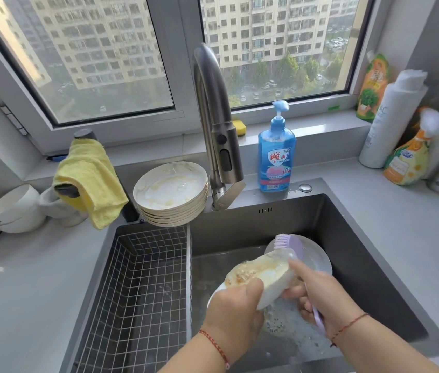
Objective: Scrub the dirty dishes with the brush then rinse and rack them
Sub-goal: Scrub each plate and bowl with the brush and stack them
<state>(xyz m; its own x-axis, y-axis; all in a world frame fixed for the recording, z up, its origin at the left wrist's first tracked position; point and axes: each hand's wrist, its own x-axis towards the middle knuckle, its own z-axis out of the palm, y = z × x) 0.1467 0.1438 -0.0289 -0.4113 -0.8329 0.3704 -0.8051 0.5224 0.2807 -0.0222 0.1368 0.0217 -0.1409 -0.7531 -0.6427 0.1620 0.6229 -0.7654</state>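
Note:
Over the dark sink (353, 238), my left hand (235, 310) grips a white bowl (261, 275) tilted on its side, its inside smeared with brown residue. My right hand (320, 294) holds a lilac dish brush (292, 244) by the handle, its bristle head poking up past the bowl's far rim. Beneath the bowl lie a white plate (318, 254) and foamy water. A stack of several dirty cream plates (172, 195) stands on the sink's back edge, left of the faucet (213, 125).
A black wire rack basket (142, 286) fills the sink's left section. Blue dish soap (277, 154) stands behind the sink. A yellow cloth (89, 179) hangs at left, by white bowls (16, 208) on a rack. Bottles (390, 122) crowd the right counter.

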